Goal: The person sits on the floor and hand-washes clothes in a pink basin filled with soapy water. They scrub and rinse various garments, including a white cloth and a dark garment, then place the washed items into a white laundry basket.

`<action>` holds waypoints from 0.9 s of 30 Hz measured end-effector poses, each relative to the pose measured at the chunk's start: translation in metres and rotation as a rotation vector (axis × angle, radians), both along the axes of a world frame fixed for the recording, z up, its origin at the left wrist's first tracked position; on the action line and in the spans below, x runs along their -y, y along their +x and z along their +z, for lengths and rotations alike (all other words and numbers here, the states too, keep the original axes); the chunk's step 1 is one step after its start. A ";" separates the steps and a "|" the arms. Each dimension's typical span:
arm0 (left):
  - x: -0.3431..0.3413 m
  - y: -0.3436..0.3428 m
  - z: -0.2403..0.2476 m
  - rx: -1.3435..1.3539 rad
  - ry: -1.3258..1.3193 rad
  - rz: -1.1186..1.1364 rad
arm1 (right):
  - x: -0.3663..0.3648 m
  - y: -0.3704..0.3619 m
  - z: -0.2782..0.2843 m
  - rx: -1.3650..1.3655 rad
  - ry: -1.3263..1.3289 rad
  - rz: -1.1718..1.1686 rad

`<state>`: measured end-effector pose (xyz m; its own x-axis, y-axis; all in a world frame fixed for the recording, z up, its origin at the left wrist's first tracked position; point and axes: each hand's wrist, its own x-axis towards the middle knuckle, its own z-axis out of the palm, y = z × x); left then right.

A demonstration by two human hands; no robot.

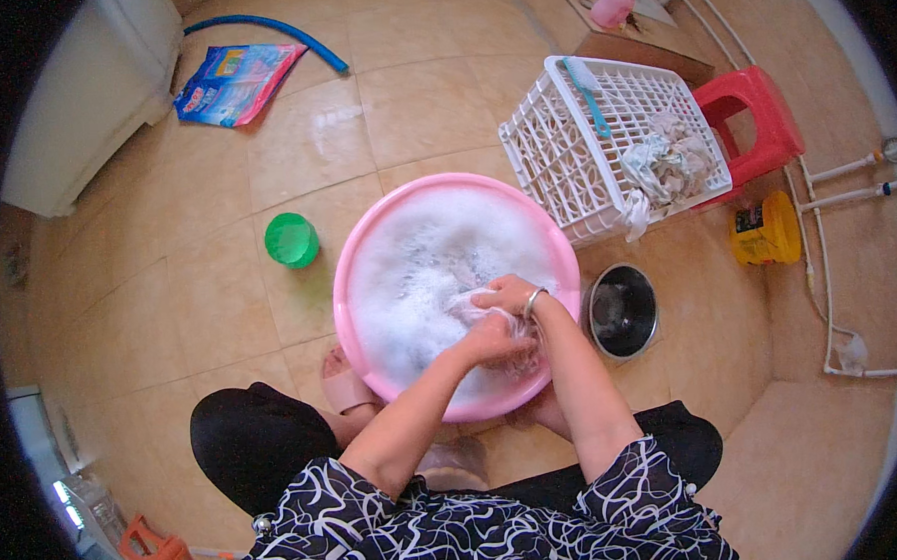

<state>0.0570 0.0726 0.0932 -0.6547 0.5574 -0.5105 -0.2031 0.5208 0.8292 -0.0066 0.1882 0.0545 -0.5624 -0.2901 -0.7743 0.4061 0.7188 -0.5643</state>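
A pink basin (350,356) full of white suds (398,272) stands on the floor in front of me. Both of my hands are over its right-hand side, close together at the foam. My left hand (495,340) is closed on a wet, pale cloth (464,307). Just beyond it, my right hand (510,293), with a bracelet at the wrist, grips the same cloth. Some of the fingers are hidden by the cloth and foam. The rest of the cloth trails into the suds, so its shape cannot be made out.
Right of the basin are a dark metal bowl (623,312) and a white crate (564,165) bearing a blue brush (589,99) and crumpled cloths (667,163). A red stool (767,126) and yellow bucket (767,229) stand farther right. A green tub (292,240) is left; a detergent bag (235,84) lies far left.
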 end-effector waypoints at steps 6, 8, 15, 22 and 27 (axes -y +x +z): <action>0.043 -0.001 -0.037 1.051 0.816 0.675 | 0.010 0.016 -0.017 -0.543 -0.105 -0.560; 0.047 -0.006 -0.048 0.980 0.987 0.964 | 0.027 0.030 -0.005 -0.612 -0.299 -0.598; 0.046 -0.018 -0.065 0.660 1.367 0.975 | 0.079 0.059 0.060 -0.796 -0.116 0.036; 0.029 -0.033 -0.016 0.399 0.799 0.966 | 0.053 0.028 0.053 -0.698 -0.063 -0.620; 0.014 -0.023 0.020 -0.110 0.332 0.492 | 0.016 0.022 0.061 0.126 -0.465 -0.886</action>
